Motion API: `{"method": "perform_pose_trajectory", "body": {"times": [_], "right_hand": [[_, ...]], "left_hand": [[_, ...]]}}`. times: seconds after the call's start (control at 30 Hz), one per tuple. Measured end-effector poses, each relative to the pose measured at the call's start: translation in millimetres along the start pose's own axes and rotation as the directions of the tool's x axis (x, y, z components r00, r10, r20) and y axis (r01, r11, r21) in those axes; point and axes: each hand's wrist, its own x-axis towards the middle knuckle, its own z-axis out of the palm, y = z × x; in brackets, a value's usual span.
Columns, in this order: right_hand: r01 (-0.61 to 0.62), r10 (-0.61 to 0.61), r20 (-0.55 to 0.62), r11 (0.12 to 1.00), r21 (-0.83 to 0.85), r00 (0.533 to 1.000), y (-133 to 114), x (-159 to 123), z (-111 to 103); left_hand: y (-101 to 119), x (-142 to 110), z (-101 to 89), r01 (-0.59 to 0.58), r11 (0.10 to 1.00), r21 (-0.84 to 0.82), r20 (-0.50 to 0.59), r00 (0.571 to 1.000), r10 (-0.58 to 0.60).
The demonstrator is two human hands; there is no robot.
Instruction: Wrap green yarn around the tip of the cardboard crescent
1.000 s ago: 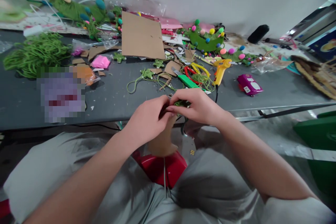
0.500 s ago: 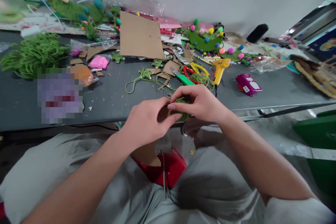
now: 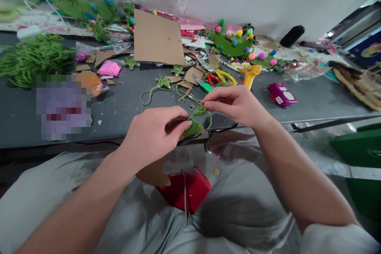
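Observation:
My left hand (image 3: 156, 131) is closed on a curved cardboard piece (image 3: 154, 172), whose bare brown end hangs below my wrist. Its other end is wrapped in green yarn (image 3: 194, 127) and sticks out past my thumb at the table's front edge. Between thumb and fingers, my right hand (image 3: 235, 105) pinches a small bundle of green yarn (image 3: 201, 111) just above the wrapped end. A loose loop of strand hangs beside it. My left palm hides the middle of the cardboard.
Beyond my hands lie a green cutter (image 3: 205, 86), red-handled pliers (image 3: 212, 79) and a yellow glue gun (image 3: 251, 75). A purple packet (image 3: 282, 94) is at right. A yarn heap (image 3: 35, 59) sits at left; a cardboard sheet (image 3: 159, 37) and pom-pom-covered green crescents (image 3: 233, 43) stand behind.
My hands have moved apart: the left went left with the cardboard, the right went up and right with the yarn bundle. The green-wrapped end now shows between them.

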Motion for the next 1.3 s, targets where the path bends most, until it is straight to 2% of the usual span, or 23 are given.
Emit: {"method": "perform_pose_trajectory", "body": {"times": [0.1,0.23,0.37,0.5,0.6,0.67,0.77,0.87,0.97,1.07,1.17,1.3], "right_hand": [[0.044,-0.047,-0.049,0.997,-0.061,0.998,-1.2,0.7,2.8],[0.001,-0.005,-0.074,0.999,-0.044,0.997,-1.9,1.8,4.3],[-0.058,0.082,-0.113,0.977,0.207,0.99,-0.1,2.4,4.0],[-0.143,0.219,-0.094,0.851,0.505,0.971,2.4,5.0,-0.5],[-0.168,0.276,-0.089,0.778,0.606,0.957,1.0,7.4,-6.6],[-0.164,0.287,-0.111,0.781,0.603,0.952,-2.2,7.8,-10.7],[-0.111,0.236,-0.164,0.83,0.547,0.958,-7.0,6.5,-16.8],[-0.05,0.15,-0.213,0.91,0.413,0.965,-7.2,4.2,-25.0],[-0.025,0.109,-0.315,0.966,0.259,0.943,-3.6,1.7,-36.2],[0.056,0.056,-0.411,0.965,0.257,0.91,-1.6,-1.3,-46.8],[0.166,-0.029,-0.425,0.943,0.288,0.905,-4.0,-5.3,-54.3],[0.157,-0.023,-0.456,0.953,0.258,0.889,-6.4,-8.5,-59.6]], "left_hand": [[-1.4,-0.7,1.7,-0.03,0.999,0.015,-0.012,0.999,0.03],[-2.2,-0.7,1.5,-0.036,0.998,0.052,0.0,0.999,0.037],[-1.9,-0.4,0.0,0.008,0.993,0.114,0.011,1.0,-0.009],[-1.6,0.1,0.2,0.037,0.989,0.141,0.021,0.999,-0.04],[-1.8,0.3,1.0,0.052,0.983,0.174,0.032,0.998,-0.059],[-2.4,0.4,1.2,0.052,0.978,0.202,0.045,0.997,-0.062],[-3.9,0.6,0.7,0.031,0.967,0.254,0.089,0.994,-0.056],[-6.8,0.5,0.2,0.001,0.957,0.29,0.162,0.986,-0.05],[-11.1,-1.1,0.7,-0.025,0.953,0.3,0.211,0.977,-0.041],[-14.3,-3.3,1.0,-0.054,0.959,0.279,0.194,0.981,-0.001],[-14.8,-5.1,-0.4,-0.066,0.966,0.248,0.184,0.983,0.02],[-15.3,-9.2,-4.6,-0.067,0.973,0.222,0.217,0.976,0.017]]}}
